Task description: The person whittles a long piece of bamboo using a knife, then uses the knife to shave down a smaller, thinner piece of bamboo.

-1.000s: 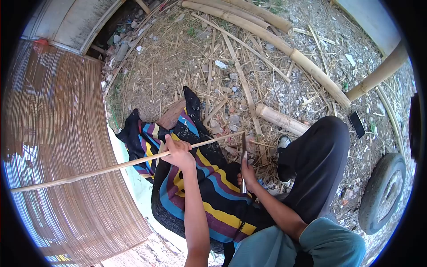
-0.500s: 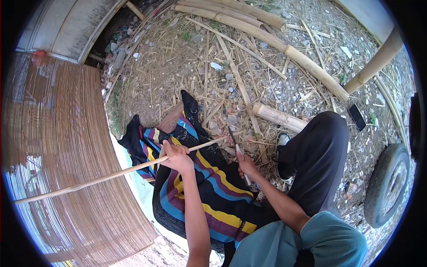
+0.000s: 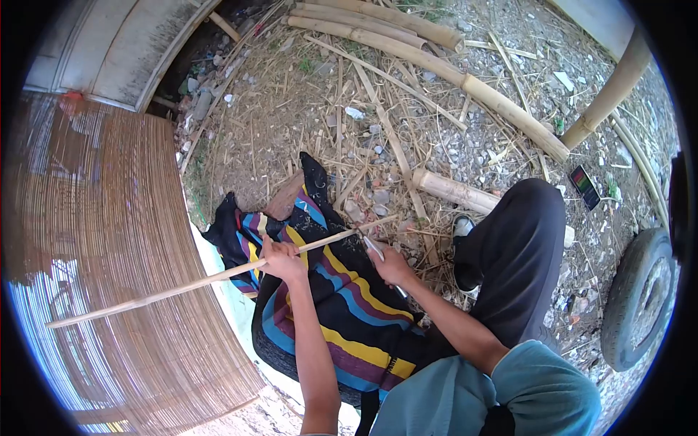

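Note:
My left hand (image 3: 282,259) is closed around a long, thin bamboo strip (image 3: 174,291), which slants from the lower left up to the right. In my right hand (image 3: 393,267) is a knife (image 3: 376,251) with a pale handle, gripped in closed fingers. Its dark blade lies against the strip near the strip's right end. Beneath both hands a striped cloth (image 3: 363,292) in black, yellow, blue and purple is spread over my lap. A brown piece of wood or stone (image 3: 285,196) rests at the cloth's far edge.
A slatted bamboo screen (image 3: 131,254) stands at left. Bamboo poles (image 3: 502,109) and a short bamboo piece (image 3: 454,190) lie on ground littered with shavings and stones. A phone (image 3: 584,187) with a lit screen and a tyre (image 3: 638,299) are at right.
My right hand has moved up and left, bringing the knife blade to the strip. The strip has shifted right and slightly up. The phone screen has lit up.

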`<state>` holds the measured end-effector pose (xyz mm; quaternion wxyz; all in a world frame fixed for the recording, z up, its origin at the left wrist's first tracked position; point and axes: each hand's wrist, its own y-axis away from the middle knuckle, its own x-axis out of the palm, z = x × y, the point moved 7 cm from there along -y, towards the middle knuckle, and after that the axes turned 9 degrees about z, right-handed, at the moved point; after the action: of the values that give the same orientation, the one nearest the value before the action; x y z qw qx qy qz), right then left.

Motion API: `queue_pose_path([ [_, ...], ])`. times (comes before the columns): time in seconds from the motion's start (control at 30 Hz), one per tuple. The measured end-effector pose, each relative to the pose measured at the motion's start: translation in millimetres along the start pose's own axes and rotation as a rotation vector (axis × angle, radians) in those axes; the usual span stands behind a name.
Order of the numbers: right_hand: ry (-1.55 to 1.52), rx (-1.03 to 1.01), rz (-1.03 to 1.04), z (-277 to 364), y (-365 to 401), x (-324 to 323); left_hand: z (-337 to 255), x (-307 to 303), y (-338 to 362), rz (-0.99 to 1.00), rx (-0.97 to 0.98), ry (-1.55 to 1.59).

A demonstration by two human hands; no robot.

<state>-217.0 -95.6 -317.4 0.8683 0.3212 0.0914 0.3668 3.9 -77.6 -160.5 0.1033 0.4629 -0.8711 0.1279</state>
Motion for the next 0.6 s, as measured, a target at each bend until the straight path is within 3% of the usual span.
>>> queue_pose_path([
  [0.1,0.152,-0.206,-0.054,28.8,14.6,10.8,-3.8,9.8,14.0,-0.010,0.009,-0.028],
  [0.17,0.208,-0.289,-0.115,12.2,-1.7,20.9,-6.7,19.7,19.2,0.052,0.002,0.015],
  [0.23,0.206,-0.334,-0.315,-9.0,-12.2,8.2,-7.1,17.0,19.8,0.042,-0.003,0.032],
  [0.27,-0.063,0.022,-0.164,-46.4,-19.9,2.5,-6.3,15.8,20.4,0.032,-0.011,0.052],
  [0.3,-0.045,0.148,-0.137,-63.1,-15.9,-14.4,-6.7,13.7,22.8,0.034,-0.011,0.052],
  [0.4,0.006,0.154,-0.103,-131.0,-61.3,-37.2,-5.0,27.9,18.6,0.128,0.018,0.003],
  [0.53,-0.152,0.140,-0.113,-47.2,-17.0,-11.6,-6.9,40.8,18.8,0.150,0.032,-0.035],
  [0.6,-0.265,0.012,-0.026,-16.1,-11.1,9.4,-5.8,35.8,15.8,0.119,0.030,-0.014],
])
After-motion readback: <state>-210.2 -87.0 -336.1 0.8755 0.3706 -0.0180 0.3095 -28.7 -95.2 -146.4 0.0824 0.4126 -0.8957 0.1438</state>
